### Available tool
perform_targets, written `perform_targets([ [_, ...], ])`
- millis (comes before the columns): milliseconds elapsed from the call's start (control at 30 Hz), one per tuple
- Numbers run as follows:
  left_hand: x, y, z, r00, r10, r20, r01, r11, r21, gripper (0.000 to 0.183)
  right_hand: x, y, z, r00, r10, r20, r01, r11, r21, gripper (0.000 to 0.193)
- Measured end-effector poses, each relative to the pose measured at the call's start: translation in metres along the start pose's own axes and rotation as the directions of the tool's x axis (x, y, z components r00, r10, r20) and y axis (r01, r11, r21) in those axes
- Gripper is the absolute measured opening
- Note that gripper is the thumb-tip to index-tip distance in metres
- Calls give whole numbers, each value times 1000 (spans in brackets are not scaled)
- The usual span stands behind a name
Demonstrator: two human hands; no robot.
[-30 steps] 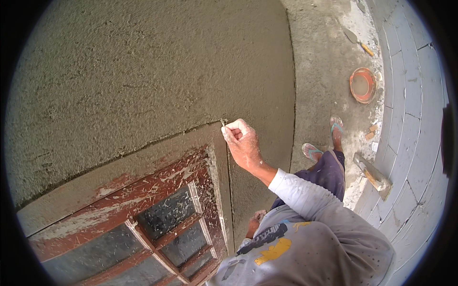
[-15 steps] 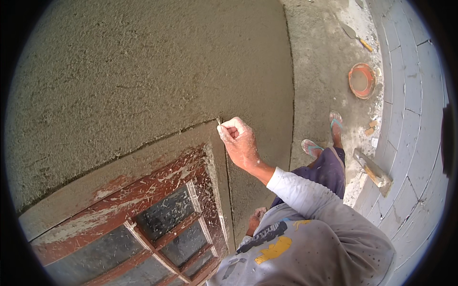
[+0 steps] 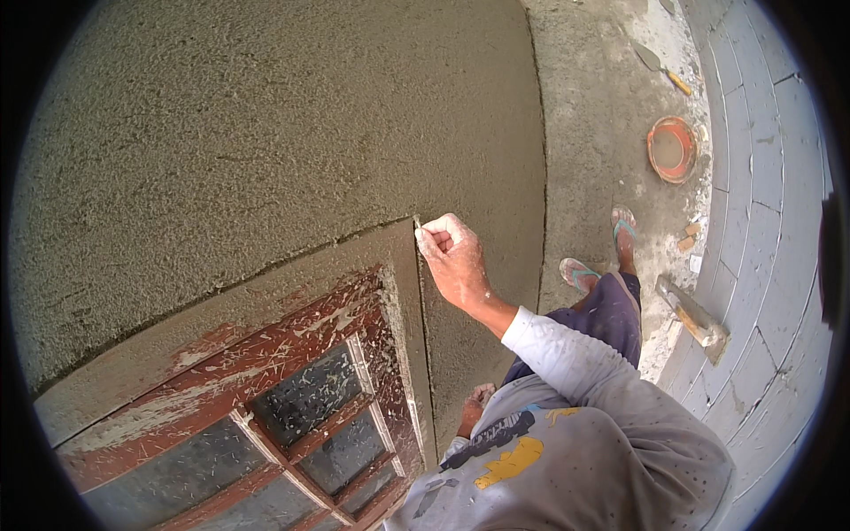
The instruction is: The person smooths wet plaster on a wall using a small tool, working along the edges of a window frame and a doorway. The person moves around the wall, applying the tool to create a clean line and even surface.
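My right hand, dusted with pale grit, is closed in a pinch on a small thin pointed piece, perhaps a nail or sliver. Its tip touches the upper corner of the smooth cement border, where a dark groove meets the grey plaster wall. Inside that border stands a red-brown window frame with glass panes, spattered with cement. Low by my body is my left hand, its fingers curled; whether anything is in them is hidden.
On the concrete floor to the right lie a pointed trowel and an orange basin with grey material. A flat float rests by the grey block wall. Small brown pieces lie near my sandalled feet.
My right hand has moved slightly right and up with the thin piece, from just left of the border's corner onto it. The left hand has barely moved.
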State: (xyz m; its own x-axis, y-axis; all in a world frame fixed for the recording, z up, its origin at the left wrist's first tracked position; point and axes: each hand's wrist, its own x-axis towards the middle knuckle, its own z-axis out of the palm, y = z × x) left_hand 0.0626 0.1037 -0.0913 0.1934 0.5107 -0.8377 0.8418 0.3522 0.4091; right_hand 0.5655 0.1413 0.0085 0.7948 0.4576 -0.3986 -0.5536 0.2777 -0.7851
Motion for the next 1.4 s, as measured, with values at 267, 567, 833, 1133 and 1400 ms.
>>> perform_targets([
  [267, -4, 20, 14, 998, -55, -31, 58, 993, 106, 33, 1, 0, 1, 1000, -29, -2, 29, 999, -22, 11],
  [567, 1, 4, 5, 1000, 17, 1, -17, 999, -46, 39, -1, -4, 7, 1000, -22, -16, 22, 998, 55, 11],
  [833, 2, 11, 5, 998, -58, -15, 59, 995, 75, 39, -3, -15, 13, 998, -58, 22, 56, 995, 87, 14],
  [1133, -7, 34, 16, 1000, -29, -10, 30, 992, 121, 36, 2, -5, 7, 1000, -10, -17, 10, 1000, 8, 15],
  [1400, 6, 10, 2, 999, 1, 45, 2, 998, -56, 39, -8, -30, 19, 998, -13, 61, 8, 996, 90, 15],
])
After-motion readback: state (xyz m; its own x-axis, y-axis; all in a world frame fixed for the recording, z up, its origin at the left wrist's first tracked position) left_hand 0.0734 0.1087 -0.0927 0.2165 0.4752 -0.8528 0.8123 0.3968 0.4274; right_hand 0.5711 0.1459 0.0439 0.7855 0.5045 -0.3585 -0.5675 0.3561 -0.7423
